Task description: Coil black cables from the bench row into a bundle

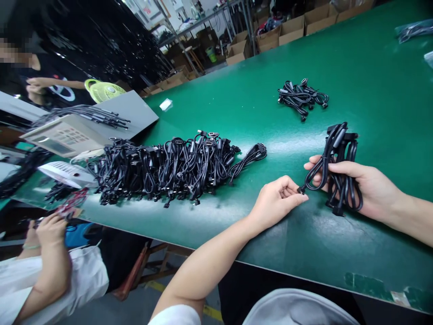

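Several cables (333,144), partly hiding right hand (375,186); left hand (276,198) pinching half-hidden plug (301,190)

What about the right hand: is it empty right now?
No, the right hand holds several bundled black cables over the green table.

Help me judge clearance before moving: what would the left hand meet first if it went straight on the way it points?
First, the black connector, already at the fingers of the left hand; just past it, likely the cable bundle in the right hand, though depth is unclear.
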A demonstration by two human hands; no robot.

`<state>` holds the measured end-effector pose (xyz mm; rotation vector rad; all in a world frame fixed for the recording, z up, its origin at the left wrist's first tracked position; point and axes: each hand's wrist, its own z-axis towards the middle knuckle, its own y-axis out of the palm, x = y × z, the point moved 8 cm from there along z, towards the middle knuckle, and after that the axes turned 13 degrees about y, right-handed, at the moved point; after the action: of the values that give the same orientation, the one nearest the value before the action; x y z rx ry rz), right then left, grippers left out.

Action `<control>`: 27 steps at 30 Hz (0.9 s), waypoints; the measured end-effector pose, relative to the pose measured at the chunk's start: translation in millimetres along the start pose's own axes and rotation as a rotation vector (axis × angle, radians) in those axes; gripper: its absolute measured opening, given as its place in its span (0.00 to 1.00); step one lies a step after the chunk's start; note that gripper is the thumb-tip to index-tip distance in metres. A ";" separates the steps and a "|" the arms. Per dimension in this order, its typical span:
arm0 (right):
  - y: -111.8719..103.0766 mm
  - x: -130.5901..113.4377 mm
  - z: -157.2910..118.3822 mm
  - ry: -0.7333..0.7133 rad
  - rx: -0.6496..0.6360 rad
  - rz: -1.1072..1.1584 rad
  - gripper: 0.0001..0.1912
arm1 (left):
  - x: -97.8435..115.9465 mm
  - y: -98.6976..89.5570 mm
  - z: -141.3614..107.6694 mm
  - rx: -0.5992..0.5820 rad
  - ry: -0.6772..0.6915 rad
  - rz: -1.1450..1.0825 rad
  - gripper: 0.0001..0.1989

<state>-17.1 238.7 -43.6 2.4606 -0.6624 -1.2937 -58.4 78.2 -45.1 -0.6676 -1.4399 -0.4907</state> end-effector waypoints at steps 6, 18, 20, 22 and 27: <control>-7.5 8.0 -1.5 0.092 0.041 -0.110 0.24 | 8.3 8.2 0.4 -0.205 0.185 0.224 0.15; -3.9 32.3 1.6 0.235 0.078 -0.122 0.23 | 21.5 -101.5 20.5 0.254 0.287 1.099 0.13; -2.4 29.1 -0.6 0.221 0.101 -0.107 0.26 | 36.7 -94.8 12.9 0.350 0.404 0.943 0.11; 0.4 27.1 -3.3 0.204 0.112 -0.121 0.29 | 42.8 -86.8 8.1 0.375 0.432 0.649 0.10; 7.6 30.5 -4.6 0.159 0.050 -0.148 0.25 | 23.4 -43.4 12.0 0.195 0.218 -0.402 0.17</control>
<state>-0.3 216.6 -58.9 2.6634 -0.4864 -1.1274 -94.4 56.7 -16.6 -0.1600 -1.3938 -0.7014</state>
